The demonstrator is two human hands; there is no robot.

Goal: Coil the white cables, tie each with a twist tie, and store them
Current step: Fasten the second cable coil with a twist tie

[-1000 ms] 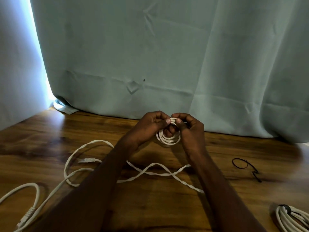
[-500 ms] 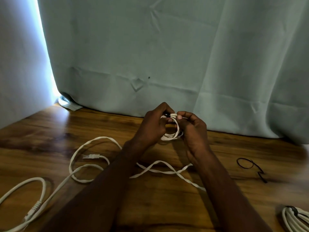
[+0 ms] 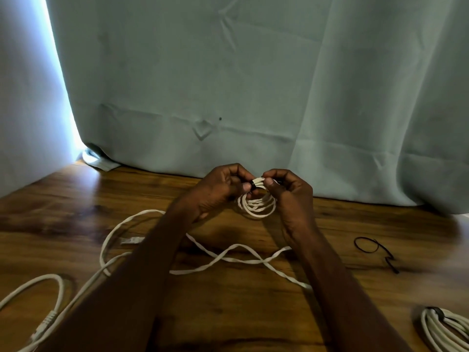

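Centre of frame, above the wooden table (image 3: 228, 313): both hands meet at the top of a small white cable coil (image 3: 257, 205), which is lifted off the wood.
Left hand (image 3: 220, 189): fingers curled, thumb and fingertips pinching the coil's top, right at a black twist tie (image 3: 253, 186) wrapped on the strands.
Right hand (image 3: 289, 194): fingers curled, thumb pressed against the top strands just right of the tie, gripping the coil.
Coil: several loops hang down between the two hands.
Lower middle: a loose flat white cable (image 3: 228, 257) snakes across the table under the forearms.
Lower left: a round white cable (image 3: 50, 295) with a connector lies looped.
Right of centre: a spare black twist tie (image 3: 373, 250) lies on the wood.
Bottom right corner: a tied cable bundle (image 3: 444, 329), partly cut off by the frame edge.
Upper frame: a pale green curtain (image 3: 253, 85) hangs behind the table.
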